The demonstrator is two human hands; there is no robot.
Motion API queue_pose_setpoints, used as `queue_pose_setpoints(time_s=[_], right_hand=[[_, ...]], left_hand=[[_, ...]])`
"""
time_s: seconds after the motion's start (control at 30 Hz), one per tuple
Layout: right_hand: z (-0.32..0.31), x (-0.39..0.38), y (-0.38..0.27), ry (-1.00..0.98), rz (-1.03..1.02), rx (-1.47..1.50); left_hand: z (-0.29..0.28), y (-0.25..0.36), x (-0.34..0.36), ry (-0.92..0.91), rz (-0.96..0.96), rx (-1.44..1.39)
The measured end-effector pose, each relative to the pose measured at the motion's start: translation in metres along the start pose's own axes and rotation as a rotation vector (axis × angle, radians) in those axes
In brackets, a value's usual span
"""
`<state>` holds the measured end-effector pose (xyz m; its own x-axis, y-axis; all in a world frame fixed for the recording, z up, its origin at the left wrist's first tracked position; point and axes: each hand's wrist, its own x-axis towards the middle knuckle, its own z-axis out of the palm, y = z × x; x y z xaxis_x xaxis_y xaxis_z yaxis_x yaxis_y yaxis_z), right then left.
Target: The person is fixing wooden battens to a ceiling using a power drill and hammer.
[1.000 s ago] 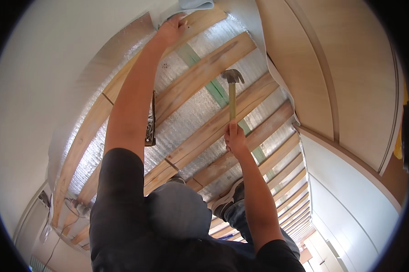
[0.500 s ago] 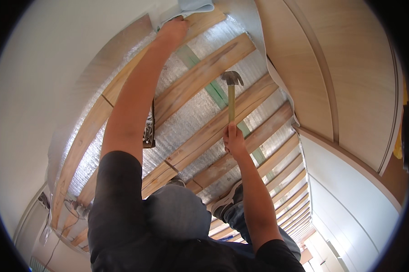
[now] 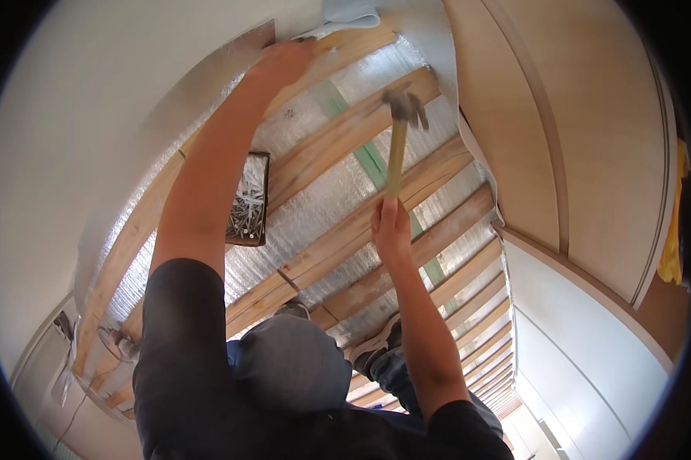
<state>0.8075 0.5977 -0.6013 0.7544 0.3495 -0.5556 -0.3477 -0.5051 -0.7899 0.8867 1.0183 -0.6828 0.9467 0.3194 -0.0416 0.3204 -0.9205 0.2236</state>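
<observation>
My right hand (image 3: 391, 234) is wrapped round the wooden handle of a claw hammer (image 3: 396, 157). The dark hammer head is raised over the wooden joists and slightly blurred. My left hand (image 3: 288, 63) reaches to the far joist (image 3: 353, 47) along the wall. Its fingers look closed and pressed together at the joist; what they pinch, if anything, is too small to make out. Beside my left forearm, an open box of nails (image 3: 247, 218) sits on the silver foil between joists, partly hidden by the arm.
Wooden joists (image 3: 345, 230) run in parallel rows over silver foil insulation (image 3: 315, 203), with green strips (image 3: 370, 162) crossing beneath. Folded pale sheeting (image 3: 351, 17) lies at the far end. Wood-toned panels (image 3: 544, 115) stand on the right. A work lamp (image 3: 117, 343) with a cord is at left.
The hammer has risen a little and its head has turned. My left hand has shifted slightly along the far joist, and more of the nail box shows beside my arm.
</observation>
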Motion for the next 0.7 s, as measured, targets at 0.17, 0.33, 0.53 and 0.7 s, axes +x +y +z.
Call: queue_pose_setpoints(time_s=[0.17,0.33,0.53,0.7], right_hand=[[0.036,0.073,-0.059,-0.076,-0.301,-0.187],[0.049,0.125,-0.062,-0.059,-0.472,-0.413],[0.046,0.100,-0.071,-0.116,-0.287,-0.125],[0.054,0.097,-0.060,-0.122,-0.327,-0.081]], left_hand=[[-0.008,0.021,-0.015,-0.106,-0.071,0.032],[-0.022,0.031,-0.026,-0.089,-0.109,-0.038],[-0.022,0.029,-0.026,-0.078,-0.140,-0.118],[-0.006,0.021,-0.013,-0.002,-0.289,-0.344]])
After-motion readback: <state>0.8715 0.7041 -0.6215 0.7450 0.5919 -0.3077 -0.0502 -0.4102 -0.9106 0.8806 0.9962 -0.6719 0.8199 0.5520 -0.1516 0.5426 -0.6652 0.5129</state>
